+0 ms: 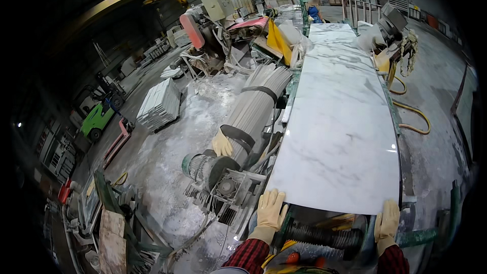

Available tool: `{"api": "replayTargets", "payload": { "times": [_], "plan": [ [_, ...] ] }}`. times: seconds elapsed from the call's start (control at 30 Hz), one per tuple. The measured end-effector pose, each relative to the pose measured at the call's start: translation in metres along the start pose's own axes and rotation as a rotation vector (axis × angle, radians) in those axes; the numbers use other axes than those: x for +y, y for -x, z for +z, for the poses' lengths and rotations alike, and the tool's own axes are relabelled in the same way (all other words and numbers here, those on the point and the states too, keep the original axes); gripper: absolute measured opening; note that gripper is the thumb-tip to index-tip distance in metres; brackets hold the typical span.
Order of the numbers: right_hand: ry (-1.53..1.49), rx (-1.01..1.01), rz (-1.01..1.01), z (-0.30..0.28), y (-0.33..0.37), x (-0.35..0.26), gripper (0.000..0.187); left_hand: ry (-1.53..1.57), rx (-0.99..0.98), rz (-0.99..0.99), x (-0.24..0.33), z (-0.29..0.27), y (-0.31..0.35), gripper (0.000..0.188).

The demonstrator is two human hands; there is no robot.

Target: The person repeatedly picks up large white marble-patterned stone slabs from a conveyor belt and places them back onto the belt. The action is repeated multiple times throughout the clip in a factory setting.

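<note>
A long white marble slab [340, 122] with grey veins lies flat on a green-framed conveyor and stretches away from me. My left hand [270, 213], in a cream work glove, rests at the slab's near left corner with its fingers spread. At the near right corner is my right hand [387, 223], gloved alike, its fingers stretched out along the edge. Neither hand is wrapped round anything. Between them, below the slab's near edge, a dark ribbed roller [324, 236] shows.
Left of the slab stand a dusty motor [210, 170] and a strapped grey bundle [258, 101] with a loose cream glove [221, 143] on it. Further left are stacked slabs [160, 104] and a green forklift [99, 120]. A yellow hose [421, 122] curves at right. Another person [314, 14] stands far off.
</note>
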State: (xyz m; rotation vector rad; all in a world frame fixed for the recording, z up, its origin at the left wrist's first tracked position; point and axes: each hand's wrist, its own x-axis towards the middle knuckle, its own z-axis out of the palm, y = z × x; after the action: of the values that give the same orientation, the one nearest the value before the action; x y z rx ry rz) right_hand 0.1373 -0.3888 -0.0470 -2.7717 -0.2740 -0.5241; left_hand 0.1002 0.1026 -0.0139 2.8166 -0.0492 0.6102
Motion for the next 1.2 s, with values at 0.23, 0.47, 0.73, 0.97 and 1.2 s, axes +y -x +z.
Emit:
{"api": "replayTargets", "payload": {
  "times": [0.23, 0.47, 0.73, 0.97, 1.2],
  "plan": [
    [0.009, -0.001, 0.001, -0.005, 0.002, -0.002, 0.054, -0.007, 0.017, 0.024, 0.003, -0.003, -0.001, 0.054],
    [0.028, 0.024, -0.010, -0.001, 0.006, 0.001, 0.055, -0.033, 0.046, 0.055, 0.006, -0.008, -0.002, 0.049],
    [0.057, 0.057, -0.031, -0.007, 0.007, -0.005, 0.054, 0.018, 0.010, 0.043, 0.009, -0.011, 0.000, 0.051],
    [0.029, 0.071, -0.026, -0.015, 0.004, -0.013, 0.052, 0.017, -0.013, 0.040, 0.008, -0.011, 0.004, 0.049],
    [0.014, 0.094, -0.050, -0.018, 0.005, -0.014, 0.053, -0.045, -0.006, 0.056, 0.008, -0.011, 0.005, 0.046]
  ]
}}
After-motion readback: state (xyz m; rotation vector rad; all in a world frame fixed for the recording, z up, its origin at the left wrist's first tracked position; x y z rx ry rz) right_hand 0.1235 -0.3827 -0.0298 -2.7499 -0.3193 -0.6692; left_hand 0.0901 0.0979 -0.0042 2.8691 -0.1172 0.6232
